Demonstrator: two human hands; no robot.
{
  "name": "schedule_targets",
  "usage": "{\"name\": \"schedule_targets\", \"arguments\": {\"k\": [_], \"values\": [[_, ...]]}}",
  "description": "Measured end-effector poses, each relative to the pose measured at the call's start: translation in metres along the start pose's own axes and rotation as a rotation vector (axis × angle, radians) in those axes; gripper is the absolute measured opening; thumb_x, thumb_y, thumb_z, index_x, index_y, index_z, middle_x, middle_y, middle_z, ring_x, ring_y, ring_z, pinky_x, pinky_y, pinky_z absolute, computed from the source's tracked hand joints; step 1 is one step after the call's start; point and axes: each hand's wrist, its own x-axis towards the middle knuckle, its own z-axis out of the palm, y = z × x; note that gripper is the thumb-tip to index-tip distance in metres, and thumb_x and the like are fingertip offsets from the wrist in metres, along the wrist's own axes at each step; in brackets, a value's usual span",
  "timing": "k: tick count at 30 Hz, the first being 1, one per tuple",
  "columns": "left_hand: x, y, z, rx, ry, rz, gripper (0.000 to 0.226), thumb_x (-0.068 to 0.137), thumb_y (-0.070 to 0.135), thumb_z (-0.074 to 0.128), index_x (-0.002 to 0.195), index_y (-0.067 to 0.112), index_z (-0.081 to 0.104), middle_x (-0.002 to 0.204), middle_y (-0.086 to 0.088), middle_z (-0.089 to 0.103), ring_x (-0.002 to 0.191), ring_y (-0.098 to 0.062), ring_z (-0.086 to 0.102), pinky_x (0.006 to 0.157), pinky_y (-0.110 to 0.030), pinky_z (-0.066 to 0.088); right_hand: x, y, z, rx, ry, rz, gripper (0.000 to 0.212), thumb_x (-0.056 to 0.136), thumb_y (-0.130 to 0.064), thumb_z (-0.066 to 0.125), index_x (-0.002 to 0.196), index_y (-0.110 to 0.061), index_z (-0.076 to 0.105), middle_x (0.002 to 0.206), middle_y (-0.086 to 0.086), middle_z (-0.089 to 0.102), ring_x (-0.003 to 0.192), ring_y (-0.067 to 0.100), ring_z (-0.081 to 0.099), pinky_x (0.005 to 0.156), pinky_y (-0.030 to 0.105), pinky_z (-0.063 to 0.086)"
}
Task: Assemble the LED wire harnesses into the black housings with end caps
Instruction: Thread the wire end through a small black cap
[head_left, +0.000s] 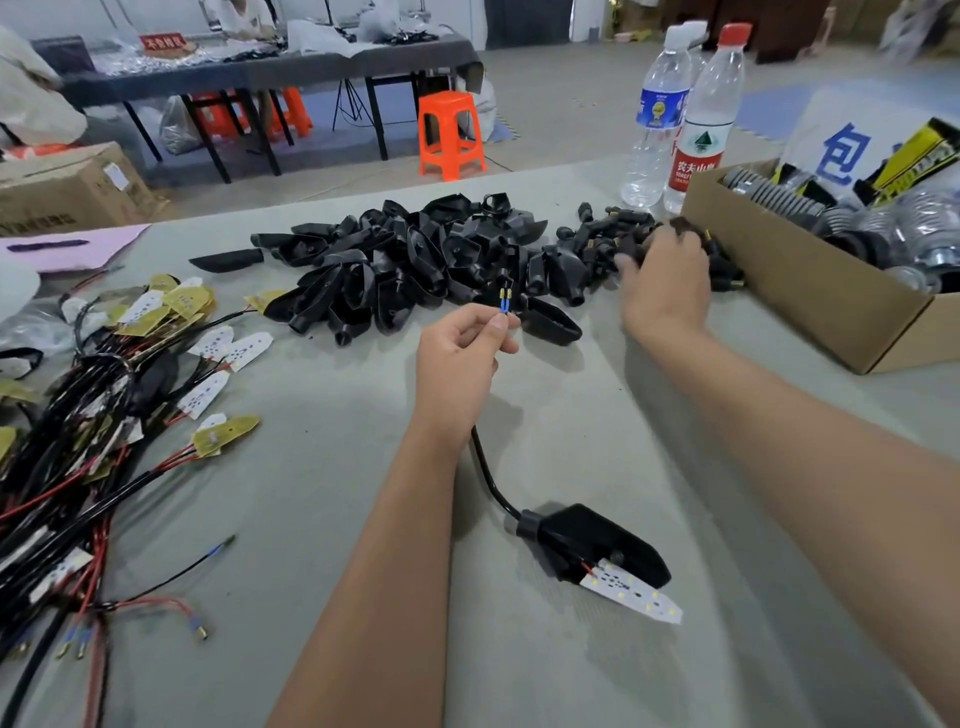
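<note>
The left hand (462, 353) pinches the free end of a thin black sheathed wire harness (488, 467) between thumb and fingers (501, 325), just below its two small blue-sleeved brass terminals (505, 299), which stick up above the grip. The cable droops from the hand, limp and light, down to a black plastic teardrop-shaped housing (597, 545) lying on the grey counter (571, 405), with the white LED circuit board (631, 592) poking out of its open end. The right hand (667, 270) reaches into the scattered heap of small black end caps (602, 234) beside the brown cardboard box (810, 291); its fingers curl over the caps, but whether they have closed on one I cannot tell.

The harness probably bends freely, so a hold close behind the terminals looks best for threading a cap. The board's red solder leads seem fragile; pulling the cable hard could strain them. The housing appears rigid and light, easy to drag by the wire. A larger pile of loose black housings (405, 260) lies beyond.
</note>
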Motion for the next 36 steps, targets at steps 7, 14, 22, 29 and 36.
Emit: {"name": "schedule_targets", "arguments": {"k": [7, 14, 22, 29, 36], "values": [[0.001, 0.001, -0.003, -0.151, 0.292, -0.001, 0.016, 0.102, 0.015, 0.060, 0.098, 0.015, 0.076, 0.071, 0.008, 0.062, 0.058, -0.012, 0.048, 0.049, -0.023, 0.037, -0.109, -0.055, -0.025, 1.011, -0.209, 0.502, 0.019, 0.107, -0.036, 0.050, 0.101, -0.018, 0.052, 0.084, 0.005, 0.070, 0.048, 0.009, 0.058, 0.050, 0.027, 0.044], [-0.006, 0.010, -0.040, -0.008, 0.111, -0.101, 0.007, 0.096, 0.013, 0.068, 0.092, 0.014, 0.074, 0.073, 0.003, 0.071, 0.055, -0.009, 0.053, 0.047, -0.018, 0.039, -0.198, -0.092, -0.022, 1.101, -0.141, 0.500, 0.019, 0.099, -0.039, 0.064, 0.095, -0.022, 0.055, 0.083, 0.010, 0.069, 0.067, 0.025, 0.058, 0.068, 0.047, 0.053], [-0.037, 0.012, -0.075, 0.025, -0.062, -0.124, 0.013, 0.101, 0.009, 0.059, 0.090, 0.012, 0.064, 0.073, 0.002, 0.073, 0.051, -0.009, 0.053, 0.043, -0.015, 0.035, -0.171, -0.083, -0.028, 1.235, -0.394, 0.263, 0.012, 0.099, -0.013, 0.067, 0.103, -0.003, 0.073, 0.086, 0.019, 0.075, 0.052, 0.011, 0.038, 0.050, 0.022, 0.035], [-0.045, 0.020, -0.073, 0.057, -0.192, -0.125, 0.013, 0.102, 0.006, 0.056, 0.090, 0.010, 0.061, 0.075, -0.004, 0.075, 0.047, -0.010, 0.049, 0.043, -0.014, 0.033, -0.161, -0.074, -0.022, 1.416, -0.454, 0.322, 0.029, 0.111, -0.022, 0.047, 0.102, -0.006, 0.069, 0.082, 0.012, 0.067, 0.063, 0.012, 0.053, 0.051, 0.021, 0.044], [-0.047, 0.025, -0.069, 0.072, -0.295, -0.177, 0.011, 0.101, 0.005, 0.055, 0.091, 0.006, 0.059, 0.064, -0.005, 0.067, 0.044, -0.012, 0.027, 0.039, -0.016, 0.024, -0.160, -0.073, -0.019, 1.464, -0.537, 0.371, 0.031, 0.111, -0.021, 0.046, 0.105, 0.001, 0.066, 0.080, 0.011, 0.064, 0.058, 0.012, 0.053, 0.050, 0.020, 0.045]]}}
